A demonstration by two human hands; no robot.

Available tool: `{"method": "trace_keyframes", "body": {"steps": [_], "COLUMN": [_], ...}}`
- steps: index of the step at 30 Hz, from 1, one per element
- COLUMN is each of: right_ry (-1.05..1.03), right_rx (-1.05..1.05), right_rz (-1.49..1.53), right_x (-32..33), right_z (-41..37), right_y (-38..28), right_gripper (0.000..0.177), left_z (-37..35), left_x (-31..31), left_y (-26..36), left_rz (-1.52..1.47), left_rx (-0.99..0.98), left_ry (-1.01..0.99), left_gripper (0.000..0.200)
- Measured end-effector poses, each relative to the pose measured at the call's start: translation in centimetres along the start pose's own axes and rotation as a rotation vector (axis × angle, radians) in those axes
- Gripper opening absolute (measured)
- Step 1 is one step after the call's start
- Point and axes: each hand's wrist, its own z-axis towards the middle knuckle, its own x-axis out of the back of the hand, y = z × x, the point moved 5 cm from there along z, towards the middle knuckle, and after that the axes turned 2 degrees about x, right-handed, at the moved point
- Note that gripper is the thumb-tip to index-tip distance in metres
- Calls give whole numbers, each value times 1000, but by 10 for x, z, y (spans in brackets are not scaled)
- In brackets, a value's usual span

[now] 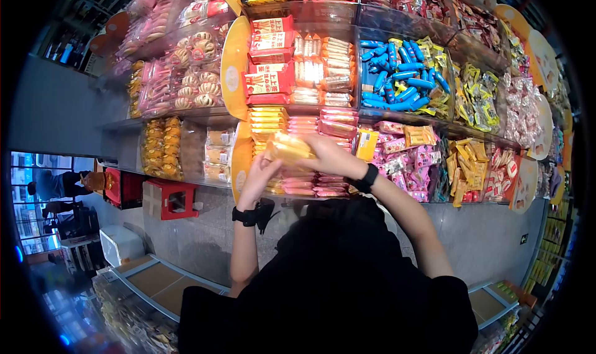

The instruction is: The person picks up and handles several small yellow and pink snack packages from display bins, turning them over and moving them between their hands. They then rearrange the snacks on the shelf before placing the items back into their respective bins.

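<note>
Between my two hands I have a bundle of yellow packets (pixel 290 147), blurred, so I cannot count them. My right hand (pixel 324 156) is closed on its right side, and the fingers of my left hand (pixel 262 173) pinch its near left edge. The bundle sits right in the grip, above the display rack. A black band (pixel 245 217) circles my left wrist, and another dark band (pixel 366 177) circles my right.

Just beyond the grip stands a stack of yellow-wrapped bars (pixel 268 119), with pink packets (pixel 337 123) beside it to the right. More pink bars (pixel 298 187) lie on the near side, below my hands. Close on my left rises an orange divider (pixel 241 168); to the right of my right hand is a yellow card or packet (pixel 367 144), then a heap of pink-purple packets (pixel 410 163).

The tier beyond the grip holds red packs (pixel 268 82) and, off to the right, blue-wrapped pieces (pixel 406 81). Farther left of my hands are twisted pastries in clear wrap (pixel 192 88).

Grey floor (pixel 211 224) shows below the rack. Well off to the left stand a red stool (pixel 171 199), a white bin (pixel 121 243) and, farther off, a person in dark clothes (pixel 57 186) near bright windows (pixel 28 220).
</note>
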Motion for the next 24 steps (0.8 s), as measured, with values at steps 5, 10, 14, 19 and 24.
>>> {"method": "trace_keyframes", "body": {"steps": [5, 10, 14, 19, 24], "right_ry": [-10, 45, 95, 124, 293], "right_rx": [-22, -34, -41, -105, -212], "right_rz": [-154, -177, -128, -39, -15], "right_x": [-53, -79, -87, -82, -71], "right_z": [37, 50, 47, 38, 29], "right_y": [17, 21, 20, 22, 25], "right_gripper": [40, 37, 31, 32, 46], "left_z": [-11, -6, 12, 21, 17], "left_x": [35, 34, 42, 37, 29], "left_y": [-6, 3, -12, -21, -26], "left_rz": [-233, -304, -389, -396, -333], "left_rx": [59, 62, 65, 37, 86], "left_ry": [301, 251, 174, 205, 383], "left_gripper": [39, 29, 24, 27, 33]}}
